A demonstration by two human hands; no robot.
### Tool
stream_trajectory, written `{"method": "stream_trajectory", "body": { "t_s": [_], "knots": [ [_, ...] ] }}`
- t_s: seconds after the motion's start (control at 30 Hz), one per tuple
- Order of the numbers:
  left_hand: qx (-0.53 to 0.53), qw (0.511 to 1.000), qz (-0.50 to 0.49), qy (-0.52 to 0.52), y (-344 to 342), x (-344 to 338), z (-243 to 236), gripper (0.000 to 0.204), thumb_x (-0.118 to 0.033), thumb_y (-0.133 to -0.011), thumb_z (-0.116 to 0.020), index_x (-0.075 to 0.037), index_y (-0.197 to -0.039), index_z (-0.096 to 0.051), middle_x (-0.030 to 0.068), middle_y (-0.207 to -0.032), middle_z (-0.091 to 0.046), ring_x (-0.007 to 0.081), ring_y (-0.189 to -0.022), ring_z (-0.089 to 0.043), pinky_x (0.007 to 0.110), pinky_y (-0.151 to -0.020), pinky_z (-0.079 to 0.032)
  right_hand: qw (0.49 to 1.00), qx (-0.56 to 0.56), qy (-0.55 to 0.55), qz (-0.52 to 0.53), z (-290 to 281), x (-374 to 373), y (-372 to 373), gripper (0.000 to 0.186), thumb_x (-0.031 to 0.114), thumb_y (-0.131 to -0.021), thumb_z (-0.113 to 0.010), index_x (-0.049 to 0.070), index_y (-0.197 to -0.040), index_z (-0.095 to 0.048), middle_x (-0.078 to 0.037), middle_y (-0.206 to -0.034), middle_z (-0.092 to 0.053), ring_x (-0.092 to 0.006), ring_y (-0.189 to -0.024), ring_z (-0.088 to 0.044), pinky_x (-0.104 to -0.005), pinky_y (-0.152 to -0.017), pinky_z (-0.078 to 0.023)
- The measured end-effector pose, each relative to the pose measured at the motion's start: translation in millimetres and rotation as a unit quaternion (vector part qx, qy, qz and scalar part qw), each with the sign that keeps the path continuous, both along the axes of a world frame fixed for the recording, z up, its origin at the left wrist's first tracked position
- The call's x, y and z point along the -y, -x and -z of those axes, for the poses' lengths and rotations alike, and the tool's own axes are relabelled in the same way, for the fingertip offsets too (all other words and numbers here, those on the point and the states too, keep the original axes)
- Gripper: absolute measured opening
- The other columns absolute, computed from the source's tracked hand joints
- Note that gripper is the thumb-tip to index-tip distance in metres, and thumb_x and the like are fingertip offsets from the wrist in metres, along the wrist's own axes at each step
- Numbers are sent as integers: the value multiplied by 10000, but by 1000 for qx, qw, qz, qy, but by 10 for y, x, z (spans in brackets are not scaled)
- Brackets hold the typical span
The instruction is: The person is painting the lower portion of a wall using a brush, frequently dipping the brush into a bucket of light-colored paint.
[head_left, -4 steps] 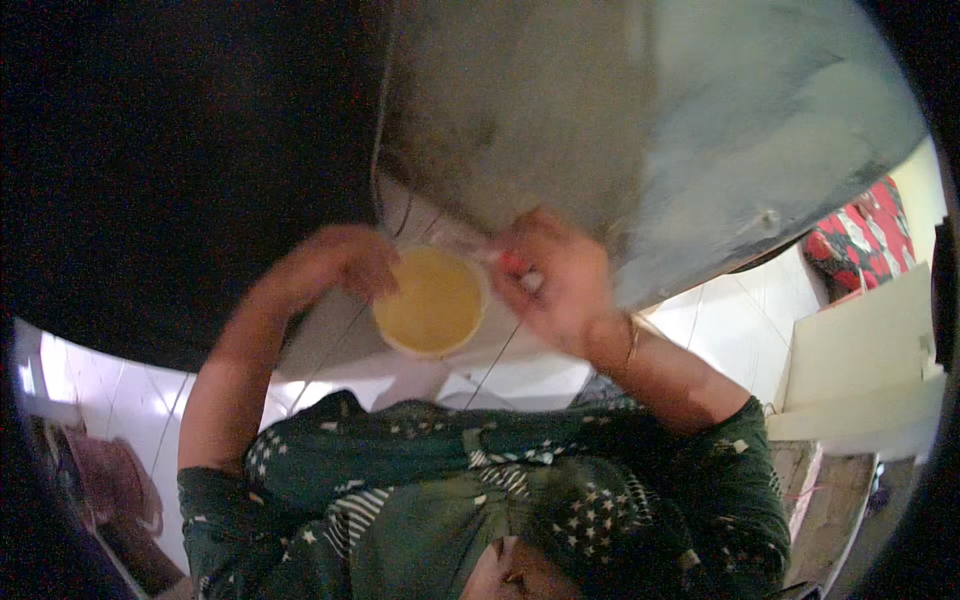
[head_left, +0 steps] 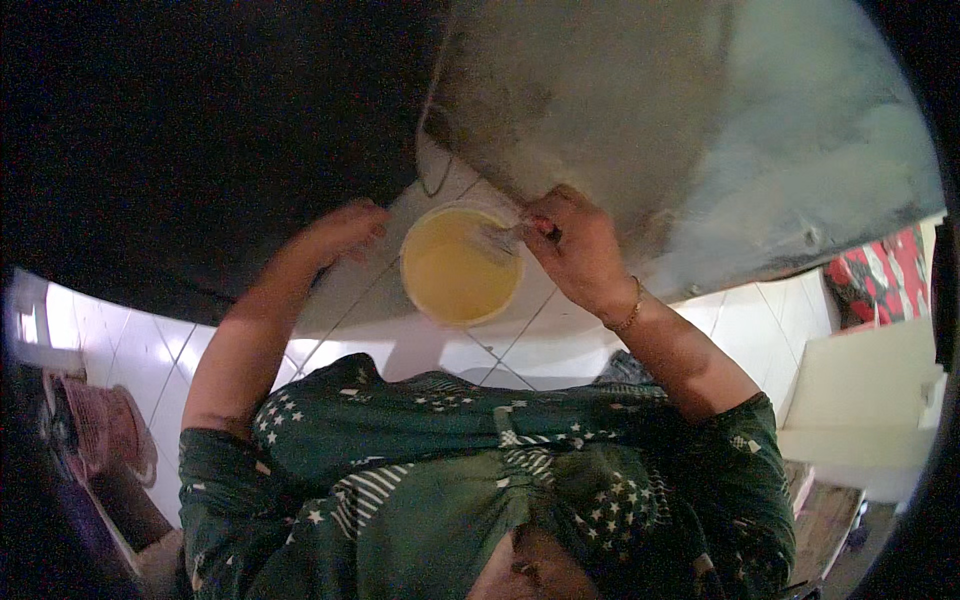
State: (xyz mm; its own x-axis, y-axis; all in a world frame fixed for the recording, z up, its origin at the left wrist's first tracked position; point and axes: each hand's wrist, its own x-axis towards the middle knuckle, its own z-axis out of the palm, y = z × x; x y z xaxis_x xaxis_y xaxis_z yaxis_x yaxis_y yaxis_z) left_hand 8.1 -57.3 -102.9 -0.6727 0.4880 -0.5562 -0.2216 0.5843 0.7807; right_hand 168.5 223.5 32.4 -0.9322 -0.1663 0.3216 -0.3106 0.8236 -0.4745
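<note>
Gripping a slim tool with a red handle and a pale, see-through-looking head [head_left: 497, 237], the right hand [head_left: 577, 245] pinches between thumb and fingers near the middle of the frame. The tool's head lies over the round, white-rimmed container [head_left: 460, 321] with a yellow inside [head_left: 450, 278]; whether it touches the yellow cannot be told. The container sits just above the frame's centre, seemingly over the white tiled floor [head_left: 480, 347].

A moment ago the left hand [head_left: 350, 230] overlapped the container's rim; now it is apart, to the left, its grip loosely curled with nothing visible in it. The tool's head has come in over the opening, so the right hand appears to work alone, with the container unsteadied.

Outward, a large grey, stained panel [head_left: 690, 130] fills the upper right, a large black surface [head_left: 200, 150] the upper left, and a thin pale cord [head_left: 420, 145] hangs between. A pink openwork basket [head_left: 108, 425] stands lower left; a red, black and white patterned cloth [head_left: 880, 275] lies at the right edge.
</note>
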Motion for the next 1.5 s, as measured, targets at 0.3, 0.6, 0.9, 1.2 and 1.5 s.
{"method": "stream_trajectory", "body": {
  "t_s": [0.3,0.6,0.9,1.2,1.5],
  "knots": [
    [266,942,-14,-205,-70,-275,591,399,-317,-881,-558,-34,-1162,-550,154,-1182,-526,312,-1006,-575,486,-835,-518,993,15,-95,-62,1781,-30,389,245,278,-849,-578,54,-785,-653,-168,-777,-598,-361,-807,-566,-453,-733,-463],
    [241,950,-38,-192,-9,-296,794,355,-209,-853,-642,14,-1102,-520,160,-1016,-588,298,-884,-612,496,-697,-570,974,146,-165,-53,1654,313,642,363,456,-815,-570,118,-787,-702,-118,-824,-662,-346,-802,-607,-467,-724,-471],
    [197,954,-92,-208,-266,-568,394,322,-119,-835,-666,-17,-1071,-473,123,-1014,-546,290,-901,-588,495,-712,-532,964,189,-176,-68,1601,62,443,288,326,-847,-551,111,-997,-671,-146,-889,-656,-323,-820,-626,-442,-739,-496],
    [200,954,-80,-207,-227,-707,404,391,-70,-804,-676,-61,-1120,-447,139,-1089,-514,310,-1022,-538,509,-762,-500,943,189,-230,-145,777,-333,-359,409,146,-808,-543,117,-1216,-542,-124,-1048,-612,-306,-895,-616,-427,-730,-522],
    [153,976,-80,-135,-330,-905,62,556,-12,-739,-669,-122,-1209,-393,153,-1109,-518,331,-1044,-535,519,-765,-493,947,164,-225,-161,787,-387,-713,442,89,-753,-567,2,-1181,-500,-167,-958,-597,-319,-846,-620,-438,-697,-523]
  ]
}}
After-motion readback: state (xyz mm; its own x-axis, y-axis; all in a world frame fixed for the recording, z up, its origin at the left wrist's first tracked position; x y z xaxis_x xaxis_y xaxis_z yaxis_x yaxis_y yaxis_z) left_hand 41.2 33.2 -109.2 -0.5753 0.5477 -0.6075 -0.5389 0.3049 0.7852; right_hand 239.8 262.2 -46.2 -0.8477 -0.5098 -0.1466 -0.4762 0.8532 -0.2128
